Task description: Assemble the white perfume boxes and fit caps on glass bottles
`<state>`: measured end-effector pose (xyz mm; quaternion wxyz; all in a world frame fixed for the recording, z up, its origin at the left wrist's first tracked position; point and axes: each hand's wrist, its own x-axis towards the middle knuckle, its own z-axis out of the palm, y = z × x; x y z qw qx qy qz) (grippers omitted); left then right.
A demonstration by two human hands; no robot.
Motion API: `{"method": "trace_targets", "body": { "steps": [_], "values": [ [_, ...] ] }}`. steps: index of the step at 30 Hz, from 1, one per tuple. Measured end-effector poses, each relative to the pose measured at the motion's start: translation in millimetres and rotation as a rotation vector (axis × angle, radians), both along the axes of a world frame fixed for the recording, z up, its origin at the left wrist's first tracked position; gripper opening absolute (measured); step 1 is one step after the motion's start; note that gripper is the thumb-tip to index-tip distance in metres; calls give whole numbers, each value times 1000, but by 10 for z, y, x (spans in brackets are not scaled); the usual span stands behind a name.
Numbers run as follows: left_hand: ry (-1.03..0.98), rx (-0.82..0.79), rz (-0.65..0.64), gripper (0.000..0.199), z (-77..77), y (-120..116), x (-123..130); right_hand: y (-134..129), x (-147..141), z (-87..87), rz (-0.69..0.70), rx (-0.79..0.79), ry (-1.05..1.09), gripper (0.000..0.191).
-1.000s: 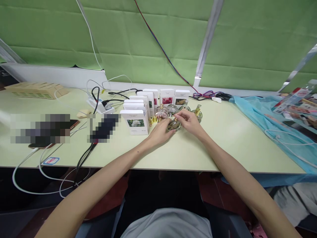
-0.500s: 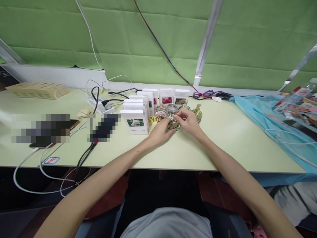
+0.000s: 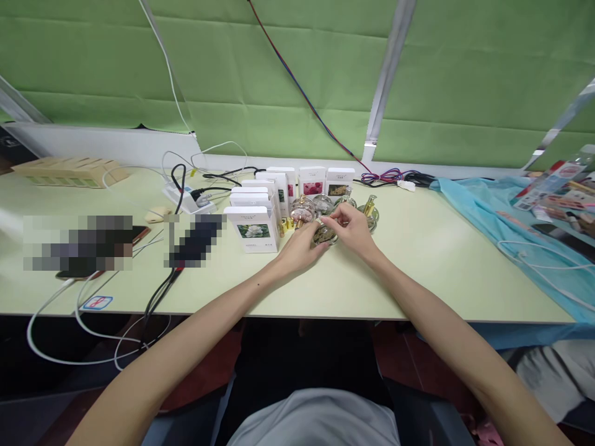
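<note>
My left hand (image 3: 300, 249) is closed around the side of a round glass perfume bottle (image 3: 324, 235) that stays low at the tabletop. My right hand (image 3: 352, 230) pinches at the neck of this bottle; whatever sits between those fingertips is too small to make out. Just behind my hands are more round perfume bottles: a pinkish one (image 3: 302, 209), a clear one (image 3: 322, 202) and a greenish one with a gold top (image 3: 370, 212). Small gold pieces (image 3: 287, 223) lie left of them, beside the white box with a flower picture (image 3: 253, 230).
Several white picture boxes (image 3: 312, 181) stand in rows behind the bottles. A power strip (image 3: 188, 199) with cables, a pixelated phone (image 3: 83, 272) and cardboard boxes (image 3: 69, 171) are on the left. On the right, blue sheeting (image 3: 488, 214) lies under assorted items.
My right hand has shifted very slightly left and down at the neck of the bottle. My left hand keeps its grip, and the surroundings look the same.
</note>
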<state>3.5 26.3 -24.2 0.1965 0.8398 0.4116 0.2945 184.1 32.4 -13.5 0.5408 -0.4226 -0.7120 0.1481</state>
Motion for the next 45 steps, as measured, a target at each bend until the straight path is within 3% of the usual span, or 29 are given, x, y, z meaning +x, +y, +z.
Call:
{"method": "trace_targets", "body": {
  "steps": [15, 27, 45],
  "values": [
    [-22, -8, -6, 40, 41, -25, -4, -11, 17, -4, -23, -18, 9, 25],
    [-14, 18, -7, 40, -25, 17, -22, 73, 155, 17, 273, -202, 99, 37],
    [-26, 14, -6, 35, -15, 5, -15, 121, 98, -11, 264, -176, 136, 43]
  ]
}}
